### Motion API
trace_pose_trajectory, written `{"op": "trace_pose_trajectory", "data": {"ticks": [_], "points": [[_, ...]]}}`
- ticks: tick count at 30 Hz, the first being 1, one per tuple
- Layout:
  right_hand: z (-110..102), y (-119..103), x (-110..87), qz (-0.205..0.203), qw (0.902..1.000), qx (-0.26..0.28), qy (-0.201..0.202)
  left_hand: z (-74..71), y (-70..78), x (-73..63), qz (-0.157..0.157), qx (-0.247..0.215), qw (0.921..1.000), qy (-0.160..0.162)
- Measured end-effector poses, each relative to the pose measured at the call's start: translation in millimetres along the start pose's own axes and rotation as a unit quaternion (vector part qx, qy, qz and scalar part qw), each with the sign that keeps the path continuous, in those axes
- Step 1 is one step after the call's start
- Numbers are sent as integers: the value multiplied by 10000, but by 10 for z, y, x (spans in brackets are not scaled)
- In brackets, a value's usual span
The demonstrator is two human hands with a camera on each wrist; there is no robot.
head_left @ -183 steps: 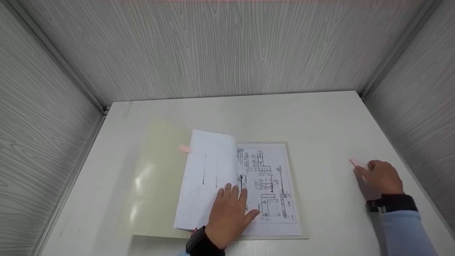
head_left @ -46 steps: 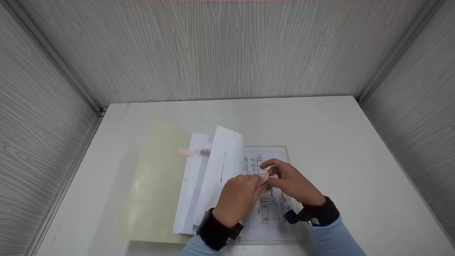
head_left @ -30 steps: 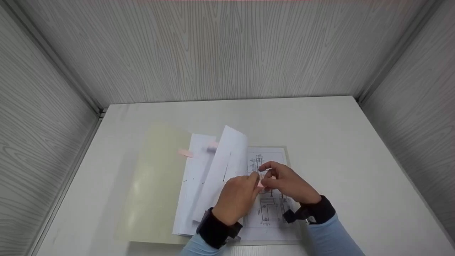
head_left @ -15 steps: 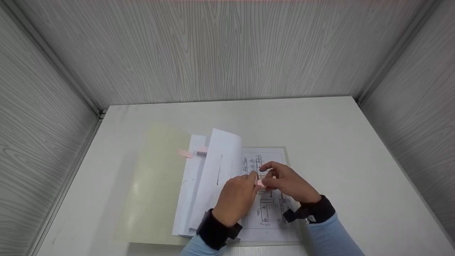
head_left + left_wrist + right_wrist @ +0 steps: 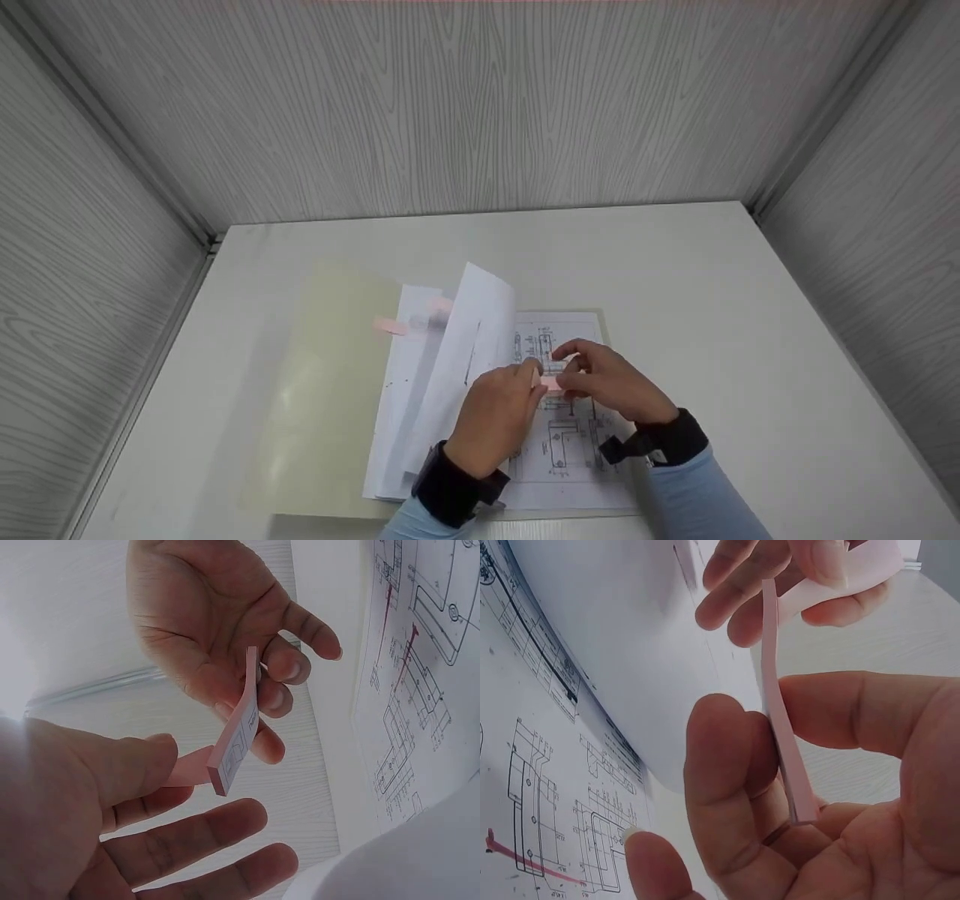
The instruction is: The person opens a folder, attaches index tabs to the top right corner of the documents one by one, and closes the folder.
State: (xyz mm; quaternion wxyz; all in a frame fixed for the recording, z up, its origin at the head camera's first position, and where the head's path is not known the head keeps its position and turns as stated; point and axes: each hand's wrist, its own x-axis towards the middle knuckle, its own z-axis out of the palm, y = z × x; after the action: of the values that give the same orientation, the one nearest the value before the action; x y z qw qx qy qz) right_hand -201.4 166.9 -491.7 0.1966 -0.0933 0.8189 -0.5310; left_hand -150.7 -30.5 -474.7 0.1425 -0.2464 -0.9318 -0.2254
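Above an opened booklet (image 5: 559,487) with technical drawings, both hands meet at a small pad of pink sticky notes (image 5: 781,720). Thumb and fingers of my right hand (image 5: 622,384) pinch the pad, which stands edge-on and slightly bent in the right wrist view. My left hand (image 5: 499,412) pinches one pink sticky note (image 5: 187,767) between thumb and forefinger. That note bends away from the pad and meets it near one end; whether it still sticks there I cannot tell. The left hand's other fingers extend loosely. Behind the left hand, a turned white page (image 5: 465,345) stands partly raised.
The pale yellow cover (image 5: 322,405) lies folded out to the left. One pink tab (image 5: 390,326) sticks out from the turned pages, and another pink tab (image 5: 441,304) shows beside the raised page. Grey wood-grain panels (image 5: 480,105) enclose the white table (image 5: 675,255).
Earlier, my left hand lay on the pages and my right hand was at the pink pad far right. Both came together over the drawing. Lately the note between them shows more, and the raised page sways.
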Motion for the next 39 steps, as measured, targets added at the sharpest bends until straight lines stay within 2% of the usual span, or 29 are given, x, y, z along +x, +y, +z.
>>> {"op": "trace_pose_trajectory", "data": {"ticks": [6,11,13,19,22,26,30,33,39], "points": [[-11,6,20,-24,10000,-71,-44,-26,-10,1,-145,-133,9998,85],[-39,58,71,43,9997,-247,75,-52,-23,-4,-349,-238,9991,97],[-70,88,84,48,9995,-266,166,-58,-32,-12,-362,-160,9992,-62],[-273,175,63,-138,9983,-246,503,-80,-75,-76,-278,203,9945,-984],[-454,254,32,-199,9966,-302,746,-98,-76,-100,-329,229,9927,-1135],[-818,464,-79,-68,9912,-517,1213,-114,-59,-98,-281,347,9928,-1114],[-1270,743,-274,377,9816,-886,1649,-127,-50,-82,-298,447,9926,-1090],[-1571,924,-418,754,9745,-1136,1784,-139,-58,-79,-352,487,9925,-1067],[-1939,1132,-595,1240,9569,-1817,1897,-154,-79,-78,-396,521,9925,-1030]]}}
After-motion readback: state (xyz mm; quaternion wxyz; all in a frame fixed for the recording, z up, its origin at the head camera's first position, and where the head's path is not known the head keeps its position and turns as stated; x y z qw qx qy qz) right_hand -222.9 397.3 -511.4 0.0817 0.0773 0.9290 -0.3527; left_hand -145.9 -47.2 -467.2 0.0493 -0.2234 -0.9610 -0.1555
